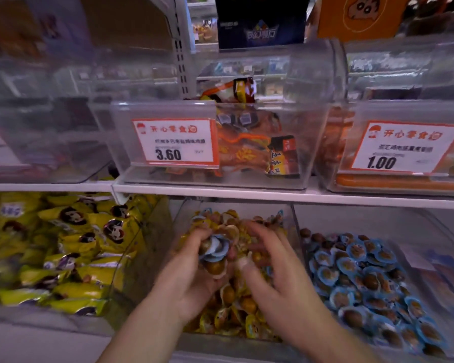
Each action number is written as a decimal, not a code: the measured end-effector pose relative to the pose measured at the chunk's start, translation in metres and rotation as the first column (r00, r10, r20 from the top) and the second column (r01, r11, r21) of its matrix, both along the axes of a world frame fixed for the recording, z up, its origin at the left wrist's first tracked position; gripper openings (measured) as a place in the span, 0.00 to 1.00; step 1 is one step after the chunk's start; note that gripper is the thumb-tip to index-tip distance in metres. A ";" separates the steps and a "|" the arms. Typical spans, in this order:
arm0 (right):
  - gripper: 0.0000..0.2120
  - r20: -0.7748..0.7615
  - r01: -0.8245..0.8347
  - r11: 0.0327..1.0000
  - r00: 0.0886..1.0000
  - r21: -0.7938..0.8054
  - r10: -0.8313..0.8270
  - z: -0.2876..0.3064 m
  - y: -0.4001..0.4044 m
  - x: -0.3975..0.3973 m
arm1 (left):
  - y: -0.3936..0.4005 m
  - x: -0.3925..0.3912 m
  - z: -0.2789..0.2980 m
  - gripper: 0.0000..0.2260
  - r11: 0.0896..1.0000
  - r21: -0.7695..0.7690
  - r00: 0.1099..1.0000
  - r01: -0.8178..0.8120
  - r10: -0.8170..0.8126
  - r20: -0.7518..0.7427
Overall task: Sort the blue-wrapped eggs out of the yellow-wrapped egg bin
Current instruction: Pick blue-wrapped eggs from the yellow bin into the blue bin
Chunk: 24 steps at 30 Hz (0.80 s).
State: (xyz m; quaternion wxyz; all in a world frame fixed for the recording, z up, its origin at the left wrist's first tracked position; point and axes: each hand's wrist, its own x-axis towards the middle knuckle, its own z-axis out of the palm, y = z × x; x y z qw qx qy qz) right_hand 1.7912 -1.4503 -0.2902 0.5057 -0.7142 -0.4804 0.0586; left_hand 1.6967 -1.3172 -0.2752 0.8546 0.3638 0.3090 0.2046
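I count three bins along the lower shelf: yellow packets (63, 247), the yellow-wrapped egg bin (231, 328), the blue-wrapped egg bin (372, 281). My left hand (192, 279) clutches several blue-wrapped eggs (215, 247) over the middle bin; my right hand (278, 273) spreads, fingers loose, digging beside it.

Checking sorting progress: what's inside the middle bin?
Mostly yellow-wrapped eggs, with some blue-wrapped ones at the back. The left hand holds several blue-wrapped eggs; the right hand digs in. Both hands hide whatever lies beneath them.
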 end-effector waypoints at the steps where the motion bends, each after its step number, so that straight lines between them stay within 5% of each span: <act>1: 0.31 -0.033 -0.058 0.997 0.998 -0.042 0.057 -0.003 0.007 -0.007 | -0.001 -0.004 -0.002 0.13 1.000 -0.013 1.000 0.008 -0.008 -0.012; 5: 0.40 0.127 -0.161 0.948 0.971 -0.276 0.202 -0.016 0.033 -0.016 | 0.002 -0.018 -0.019 0.10 0.995 0.103 0.998 0.018 -0.012 -0.064; 8: 0.31 0.151 -0.107 0.965 0.978 -0.240 0.146 -0.022 0.044 -0.015 | 0.008 -0.021 -0.024 0.11 0.975 0.223 0.989 -0.013 0.045 -0.140; 12: 0.13 -0.124 -0.031 0.999 0.992 -0.044 0.025 -0.020 0.056 -0.006 | 0.021 -0.028 -0.017 0.18 0.973 0.226 0.997 0.053 -0.037 -0.074; 16: 0.10 -0.454 0.051 0.999 0.890 0.006 -0.043 -0.015 0.061 -0.001 | 0.028 -0.028 -0.018 0.18 0.983 0.185 0.998 -0.002 0.014 -0.064; 20: 0.09 -0.614 0.046 0.999 0.789 0.019 -0.025 -0.012 0.058 -0.001 | 0.027 -0.026 -0.018 0.15 0.973 0.232 0.994 0.005 0.021 -0.106; 22: 0.11 -0.723 -0.047 0.997 0.686 0.067 0.081 -0.012 0.056 -0.004 | 0.024 -0.024 -0.022 0.12 0.906 0.423 0.985 -0.023 0.094 -0.147; 24: 0.15 -0.830 -0.100 0.982 0.525 0.160 0.189 -0.011 0.055 -0.008 | 0.022 -0.024 -0.028 0.08 0.614 0.790 0.967 0.017 0.191 -0.169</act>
